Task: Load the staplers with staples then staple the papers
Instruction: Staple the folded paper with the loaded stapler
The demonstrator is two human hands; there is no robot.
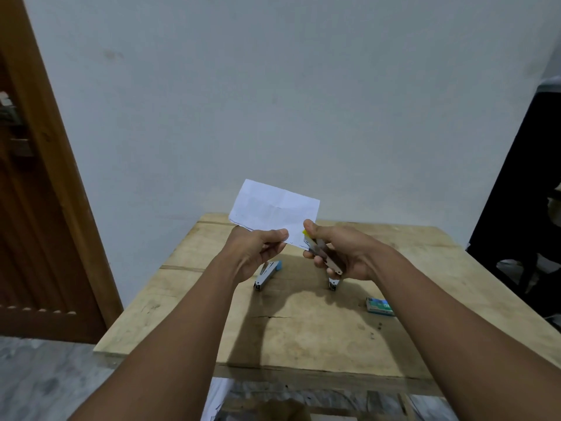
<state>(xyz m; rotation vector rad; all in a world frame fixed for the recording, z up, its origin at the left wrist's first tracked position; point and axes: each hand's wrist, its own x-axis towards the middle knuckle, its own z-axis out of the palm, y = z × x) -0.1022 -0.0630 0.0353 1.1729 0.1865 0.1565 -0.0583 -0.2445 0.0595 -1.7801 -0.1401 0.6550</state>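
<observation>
While it is raised above the table, right hand [343, 253]: it grips the yellow-tipped stapler [322, 254], thumb on the top near the yellow end and fingers curled below.
Yellow-tipped stapler: it is in the air and slanted, and its yellow front meets the lower right corner of the papers [273, 211]. If it already bites the sheets, I cannot tell.
Left hand [258, 247]: it pinches the lower edge of the papers between thumb and curled fingers.
Papers: white, with a fold line in the middle, held up over the far part of the table between both hands.
Blue-ended stapler [267, 273]: it lies on the table just under the left hand and is partly covered by it.
Third stapler [333, 284]: it lies on the table under the right hand, and only its near metal end shows.
Staple box [379, 305]: small, green and blue, flat on the table to the right, well apart from both hands. What is inside does not show.
Small dark bits [378, 325]: they lie loose on the wood near the box, too small to name.
Table [182, 299]: pale wooden boards with a thin crack in the middle.
Surroundings: pale wall [273, 86] behind, brown wooden door [45, 192] at the left, grey marbled floor [45, 381] below.
</observation>
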